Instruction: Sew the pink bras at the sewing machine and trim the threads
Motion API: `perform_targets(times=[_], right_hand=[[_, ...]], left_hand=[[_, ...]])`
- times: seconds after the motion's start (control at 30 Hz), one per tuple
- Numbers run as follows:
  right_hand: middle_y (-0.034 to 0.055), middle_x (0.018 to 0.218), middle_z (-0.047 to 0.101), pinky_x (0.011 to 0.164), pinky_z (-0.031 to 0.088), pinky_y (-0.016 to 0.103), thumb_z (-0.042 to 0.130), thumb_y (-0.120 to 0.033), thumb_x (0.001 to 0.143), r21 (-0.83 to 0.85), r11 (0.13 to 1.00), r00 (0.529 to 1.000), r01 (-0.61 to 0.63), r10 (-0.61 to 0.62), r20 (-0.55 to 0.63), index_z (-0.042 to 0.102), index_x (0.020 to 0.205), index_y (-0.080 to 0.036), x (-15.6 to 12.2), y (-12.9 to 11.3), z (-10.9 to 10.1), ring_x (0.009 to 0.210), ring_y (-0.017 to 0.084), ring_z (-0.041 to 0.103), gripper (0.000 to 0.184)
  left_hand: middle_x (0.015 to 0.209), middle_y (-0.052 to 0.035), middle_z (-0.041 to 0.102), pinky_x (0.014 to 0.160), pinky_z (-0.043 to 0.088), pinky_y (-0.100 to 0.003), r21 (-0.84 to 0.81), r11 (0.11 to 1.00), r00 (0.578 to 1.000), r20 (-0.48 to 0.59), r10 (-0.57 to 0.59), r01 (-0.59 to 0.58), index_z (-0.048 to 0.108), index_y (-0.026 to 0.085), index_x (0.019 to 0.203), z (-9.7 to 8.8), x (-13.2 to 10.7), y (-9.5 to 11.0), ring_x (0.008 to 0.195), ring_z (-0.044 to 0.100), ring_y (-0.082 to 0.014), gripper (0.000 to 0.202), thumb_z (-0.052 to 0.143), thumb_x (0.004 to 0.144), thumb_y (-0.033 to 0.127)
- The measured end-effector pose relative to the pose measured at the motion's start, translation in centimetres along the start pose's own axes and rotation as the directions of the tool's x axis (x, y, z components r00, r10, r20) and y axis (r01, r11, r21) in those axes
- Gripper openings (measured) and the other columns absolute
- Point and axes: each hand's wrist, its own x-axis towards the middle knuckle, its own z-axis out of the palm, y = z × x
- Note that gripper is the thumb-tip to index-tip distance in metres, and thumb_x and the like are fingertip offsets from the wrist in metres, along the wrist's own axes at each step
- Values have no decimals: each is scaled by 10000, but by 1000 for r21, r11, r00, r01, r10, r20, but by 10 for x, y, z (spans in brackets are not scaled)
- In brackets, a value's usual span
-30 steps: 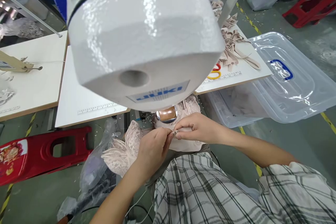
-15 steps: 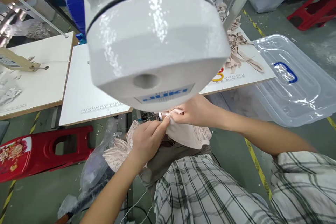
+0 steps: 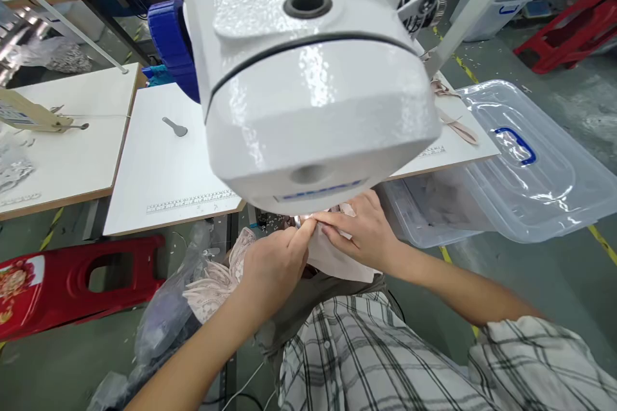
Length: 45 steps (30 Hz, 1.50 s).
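A pale pink lace-trimmed garment piece (image 3: 337, 258) hangs over my lap, just below the head of a white sewing machine (image 3: 318, 109). My left hand (image 3: 276, 262) is closed on its left part, with the index finger reaching up to the edge under the machine. From the other side my right hand (image 3: 362, 231) grips the cloth between thumb and fingers, its index fingertip meeting that of the left. Gathered lace (image 3: 219, 282) spills out to the left of my left hand. The machine head hides the needle area.
A white tabletop (image 3: 159, 167) bears a printed ruler and a grey spoon-shaped tool (image 3: 175, 127). Beige fabric strips (image 3: 460, 128) lie at right, beside a clear plastic lid (image 3: 544, 173) over a bin. A red stool (image 3: 62, 289) and plastic bag (image 3: 168, 314) are at left.
My view has shifted, showing more of the machine's top and the grey tool. The right hand has gone from a curled pinch to straighter fingers lying along the cloth.
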Motion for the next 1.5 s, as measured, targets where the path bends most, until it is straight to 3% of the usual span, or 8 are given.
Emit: perform_targets(times=[0.17, 0.3, 0.37, 0.5, 0.73, 0.9, 1.13, 1.5], right_hand=[[49, 880, 603, 815, 479, 349, 504, -239, 953, 141, 985, 995, -98, 96, 25, 706, 1079, -269, -6, -3, 6, 865, 189, 571, 240], [47, 1014, 605, 613, 505, 276, 539, -326, 951, 388, 864, 947, -322, 295, 128, 534, 1272, -255, -17, -1, 11, 675, 127, 557, 328], [64, 1074, 604, 584, 504, 281, 549, -306, 939, 423, 839, 939, -343, 326, 114, 523, 1284, -256, -19, 0, 12, 651, 123, 541, 350], [88, 1104, 626, 688, 544, 316, 560, -211, 900, 411, 869, 958, -275, 283, 44, 649, 1174, -264, -8, 7, 10, 953, 218, 606, 292], [66, 1275, 629, 751, 593, 301, 565, -165, 833, 525, 802, 958, -286, 227, 174, 720, 1106, -215, 25, 22, 0, 1140, 250, 612, 318], [66, 1347, 602, 816, 613, 343, 591, -201, 818, 540, 778, 942, -321, 204, 265, 728, 1116, -235, 36, 29, 0, 1144, 255, 639, 330], [30, 1354, 605, 800, 627, 297, 621, -202, 814, 581, 751, 947, -314, 204, 249, 732, 1130, -280, 34, 37, 13, 1167, 238, 641, 344], [83, 1358, 599, 794, 630, 312, 579, -238, 838, 559, 769, 947, -308, 190, 261, 714, 1166, -216, 33, 37, 7, 1181, 250, 635, 355]], left_hand=[[557, 50, 507, 425, 208, -278, -31, 975, 976, -5, 219, -219, 556, 244, 1272, 2, 4, -26, 463, 475, -127, 502, 420, 845, 18], [520, 42, 512, 431, 205, -288, 101, 978, 982, -45, 186, -181, 603, 186, 1192, -2, 10, -12, 440, 485, -130, 379, 416, 884, 67], [517, 36, 531, 434, 237, -287, 149, 979, 986, -61, 153, -143, 619, 146, 1140, -4, 12, 1, 438, 505, -132, 319, 421, 896, 92], [535, 23, 573, 445, 297, -289, 189, 980, 992, -98, 80, -60, 596, 92, 1155, -4, 16, 21, 447, 538, -142, 299, 417, 916, 105], [505, 26, 543, 434, 279, -299, 219, 973, 991, -130, -40, 67, 606, 145, 1011, -3, 22, 33, 425, 522, -147, 201, 463, 893, 68], [459, 54, 506, 417, 273, -280, 249, 964, 991, -117, -68, 95, 586, 110, 1117, 0, 21, 35, 390, 500, -139, 258, 497, 878, 64], [506, 0, 582, 402, 221, -281, 227, 963, 989, -41, -140, 145, 625, 161, 1111, 4, 15, 33, 394, 513, -147, 263, 488, 889, 127], [476, 19, 581, 429, 263, -300, 237, 966, 989, -133, -70, 100, 643, 125, 1131, 3, 17, 30, 384, 527, -152, 299, 501, 870, 85]])
